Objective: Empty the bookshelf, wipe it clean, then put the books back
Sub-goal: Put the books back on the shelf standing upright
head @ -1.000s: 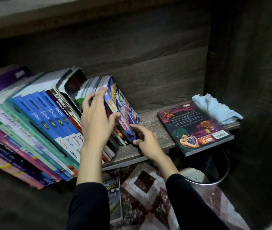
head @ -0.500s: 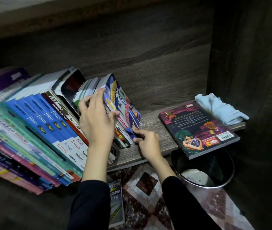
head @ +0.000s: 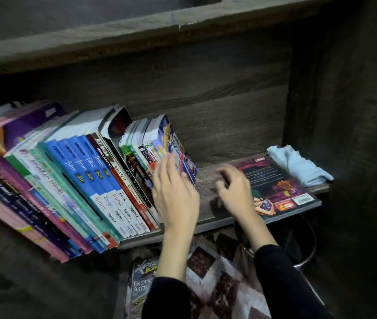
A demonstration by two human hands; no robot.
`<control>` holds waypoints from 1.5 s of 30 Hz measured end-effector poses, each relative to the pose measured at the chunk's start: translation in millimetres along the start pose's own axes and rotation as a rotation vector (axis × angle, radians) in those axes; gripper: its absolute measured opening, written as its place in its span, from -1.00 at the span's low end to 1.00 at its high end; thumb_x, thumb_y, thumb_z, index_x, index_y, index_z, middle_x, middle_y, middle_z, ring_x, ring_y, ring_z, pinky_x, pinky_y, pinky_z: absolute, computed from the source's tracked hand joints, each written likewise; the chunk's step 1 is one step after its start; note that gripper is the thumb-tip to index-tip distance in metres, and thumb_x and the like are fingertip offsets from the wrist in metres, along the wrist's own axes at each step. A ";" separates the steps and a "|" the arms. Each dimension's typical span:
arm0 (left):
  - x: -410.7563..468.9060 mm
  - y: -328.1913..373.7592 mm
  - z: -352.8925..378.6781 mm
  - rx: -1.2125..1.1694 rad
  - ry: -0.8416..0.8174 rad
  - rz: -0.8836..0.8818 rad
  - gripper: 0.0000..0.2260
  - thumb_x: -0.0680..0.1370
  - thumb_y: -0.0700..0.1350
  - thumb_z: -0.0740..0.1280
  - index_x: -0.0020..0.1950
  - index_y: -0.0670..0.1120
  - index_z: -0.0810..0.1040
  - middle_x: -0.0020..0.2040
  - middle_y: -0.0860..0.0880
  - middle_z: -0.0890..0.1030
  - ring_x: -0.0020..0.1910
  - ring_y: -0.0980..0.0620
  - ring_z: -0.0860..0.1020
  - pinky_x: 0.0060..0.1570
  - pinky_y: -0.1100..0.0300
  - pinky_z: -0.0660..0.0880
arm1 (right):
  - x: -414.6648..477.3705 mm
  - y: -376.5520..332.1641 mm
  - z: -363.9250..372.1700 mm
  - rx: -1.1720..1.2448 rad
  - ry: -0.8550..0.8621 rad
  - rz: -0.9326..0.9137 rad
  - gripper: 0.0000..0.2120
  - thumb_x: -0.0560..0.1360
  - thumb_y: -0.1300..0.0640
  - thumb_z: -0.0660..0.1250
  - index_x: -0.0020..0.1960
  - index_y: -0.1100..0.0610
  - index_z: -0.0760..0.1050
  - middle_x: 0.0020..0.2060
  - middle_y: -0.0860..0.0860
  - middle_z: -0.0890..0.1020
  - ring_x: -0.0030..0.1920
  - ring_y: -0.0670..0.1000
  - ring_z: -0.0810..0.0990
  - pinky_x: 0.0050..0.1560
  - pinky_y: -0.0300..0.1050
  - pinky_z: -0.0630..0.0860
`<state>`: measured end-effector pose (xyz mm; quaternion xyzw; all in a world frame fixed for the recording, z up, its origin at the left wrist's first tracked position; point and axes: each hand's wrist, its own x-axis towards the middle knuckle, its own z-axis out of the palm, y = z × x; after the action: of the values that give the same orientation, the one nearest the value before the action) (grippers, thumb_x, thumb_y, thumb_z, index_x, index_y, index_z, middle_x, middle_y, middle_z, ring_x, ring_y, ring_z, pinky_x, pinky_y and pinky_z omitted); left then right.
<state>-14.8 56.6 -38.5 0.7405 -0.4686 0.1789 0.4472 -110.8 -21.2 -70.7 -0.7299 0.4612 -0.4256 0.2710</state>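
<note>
my left hand (head: pixel 174 196) and right hand (head: pixel 235 192) are hovering loose-fingered, gripping nothing, so i'm fearing the unsupported leaning books (head: pixel 104 180) sliding flat along the shelf (head: pixel 208 180).

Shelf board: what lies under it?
Below the shelf board, a patterned rug, a book lying at its left edge, and a round bin at the right. The board and the flat comic hide the bin's far side and the floor further back.

Your 2 hands are blurred. Your left hand (head: pixel 175 197) hides the lower spines of the small books (head: pixel 138 155); your right hand (head: pixel 235 192) covers a corner of the comic (head: pixel 281 180). The left edge crops the textbooks (head: pixel 44 180).
</note>
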 end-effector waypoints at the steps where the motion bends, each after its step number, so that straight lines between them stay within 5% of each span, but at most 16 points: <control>1: -6.8 6.3 2.7 -0.033 -0.032 -0.024 -0.62 0.59 -0.18 0.20 0.42 -0.08 0.35 0.39 -0.01 0.41 0.39 0.00 0.33 0.35 0.15 0.20 | 0.7 4.4 -9.9 -0.057 0.051 0.008 -0.68 0.44 0.16 0.20 0.13 0.20 0.56 0.21 0.11 0.56 0.27 0.10 0.46 0.29 -0.09 0.35; 5: -32.5 24.7 14.7 -0.153 -0.359 -0.253 -0.78 0.61 -0.08 0.17 0.19 -0.02 0.53 0.15 -0.04 0.59 0.13 -0.06 0.53 0.03 0.16 0.40 | -1.1 27.3 -48.9 -0.308 0.217 0.117 -0.75 0.50 0.20 0.27 0.12 0.29 0.55 0.09 0.21 0.60 0.16 0.22 0.48 0.17 0.01 0.37; 9: -46.9 37.2 28.2 -0.128 -0.663 -0.372 -0.70 0.63 0.05 0.12 0.14 -0.09 0.55 0.08 -0.16 0.62 0.11 -0.15 0.54 0.01 0.13 0.43 | -5.6 50.0 -74.3 -0.504 0.188 0.365 -0.60 0.56 0.00 0.22 0.24 0.28 0.48 0.19 0.24 0.53 0.24 0.25 0.43 0.22 0.08 0.34; 12: -53.2 38.3 41.8 -0.150 -0.793 -0.457 -0.63 0.62 0.12 0.12 0.08 -0.12 0.57 0.08 -0.20 0.61 0.14 -0.18 0.53 0.04 0.12 0.42 | -9.7 63.3 -86.7 -0.545 0.118 0.508 -0.46 0.56 -0.12 0.20 0.35 0.26 0.37 0.30 0.24 0.44 0.33 0.25 0.35 0.29 0.09 0.29; 16: -64.4 40.9 58.6 -0.371 -0.856 -0.586 -0.64 0.56 0.17 0.21 -0.30 -0.04 0.45 -0.09 -0.16 0.64 -0.07 -0.15 0.63 -0.04 -0.03 0.59 | -12.5 70.7 -92.6 -0.605 0.060 0.545 -0.39 0.54 -0.16 0.24 0.38 0.26 0.30 0.34 0.23 0.40 0.34 0.25 0.34 0.29 0.06 0.30; 19: -68.5 49.2 62.1 -0.486 -0.915 -0.657 -0.73 0.60 0.09 0.21 -0.22 -0.03 0.43 -0.28 -0.01 0.55 -0.27 -0.02 0.59 -0.23 0.01 0.60 | -13.4 69.8 -92.3 -0.626 0.090 0.522 -0.45 0.53 -0.14 0.27 0.32 0.27 0.36 0.29 0.22 0.45 0.31 0.22 0.38 0.24 0.03 0.34; 25: -68.9 49.4 70.9 -0.654 -0.839 -0.763 -0.89 0.61 -0.10 0.24 -0.08 -0.10 0.41 -0.14 -0.05 0.55 -0.33 0.11 0.56 -0.50 0.25 0.52 | -13.4 63.3 -89.7 -0.549 0.090 0.587 -0.36 0.43 -0.14 0.42 0.32 0.24 0.36 0.28 0.24 0.43 0.29 0.25 0.38 0.23 0.05 0.35; 28: -57.4 39.2 64.8 -0.747 -0.803 -0.876 -0.82 0.63 -0.23 0.18 0.21 -0.23 0.42 0.05 -0.19 0.55 -0.23 -0.04 0.60 -0.51 0.29 0.51 | -10.8 65.4 -95.7 -0.243 0.075 0.662 -0.47 0.35 -0.04 0.52 0.20 0.21 0.47 0.17 0.18 0.55 0.18 0.22 0.51 0.14 -0.01 0.44; 31: -43.7 26.7 56.7 -0.760 -0.814 -0.937 -0.67 0.63 -0.29 0.15 0.39 -0.30 0.29 0.21 -0.28 0.51 0.07 -0.22 0.59 -0.45 0.28 0.54 | -9.8 61.1 -103.1 0.295 0.028 0.751 -0.81 0.38 0.20 0.49 -0.08 0.19 0.53 -0.14 0.11 0.64 -0.23 0.07 0.61 -0.26 -0.14 0.50; 34: -35.4 19.6 44.2 -0.789 -0.827 -0.893 -0.67 0.62 -0.28 0.17 0.38 -0.29 0.31 0.13 -0.20 0.53 -0.13 -0.10 0.61 -0.34 0.29 0.57 | -9.9 52.1 -105.9 0.616 -0.238 0.798 -0.86 0.48 0.35 0.31 0.00 0.17 0.49 -0.23 0.10 0.64 -0.36 0.00 0.63 -0.49 -0.12 0.56; 38: -18.5 1.4 30.5 -0.632 -0.838 -0.664 -0.69 0.57 -0.19 0.29 0.31 -0.24 0.44 0.14 -0.12 0.58 -0.15 0.05 0.60 -0.15 0.26 0.60 | -8.7 37.3 -101.2 0.830 -0.329 0.614 -0.63 0.48 0.47 0.21 0.22 0.18 0.37 -0.06 0.18 0.62 -0.24 0.13 0.67 -0.42 0.06 0.62; 41: 3.9 -1.3 11.6 -0.326 -0.604 -0.341 -0.69 0.54 -0.12 0.34 0.28 -0.09 0.51 0.15 -0.02 0.60 -0.15 0.18 0.53 -0.07 0.39 0.45 | -6.2 16.2 -85.2 0.811 -0.197 0.350 -0.56 0.44 0.52 0.23 0.20 0.14 0.31 -0.01 0.11 0.59 -0.12 0.13 0.64 -0.23 0.09 0.63; 43: 18.2 3.7 -5.2 -0.364 -0.404 -0.250 -0.66 0.56 -0.06 0.30 0.34 -0.06 0.46 0.20 -0.01 0.57 -0.03 0.14 0.55 0.05 0.30 0.45 | -7.7 -0.7 -67.7 0.630 -0.095 0.155 -0.56 0.43 0.53 0.23 0.15 0.10 0.30 -0.06 -0.02 0.58 -0.06 -0.07 0.60 -0.03 -0.13 0.54; 45: 31.0 5.0 -19.0 -0.476 -0.296 -0.159 -0.51 0.55 0.06 0.31 0.45 -0.01 0.32 0.35 0.01 0.45 0.26 0.07 0.46 0.27 0.17 0.38 | -13.9 -14.6 -46.2 0.421 -0.041 0.024 -0.57 0.46 0.47 0.22 0.20 0.09 0.28 -0.10 -0.06 0.57 -0.11 -0.18 0.58 -0.10 -0.28 0.46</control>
<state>-0.7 55.0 -4.6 0.6674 -0.4979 -0.0818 0.5477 -147.5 -2.5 -41.8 -0.6600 0.3652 -0.4944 0.4320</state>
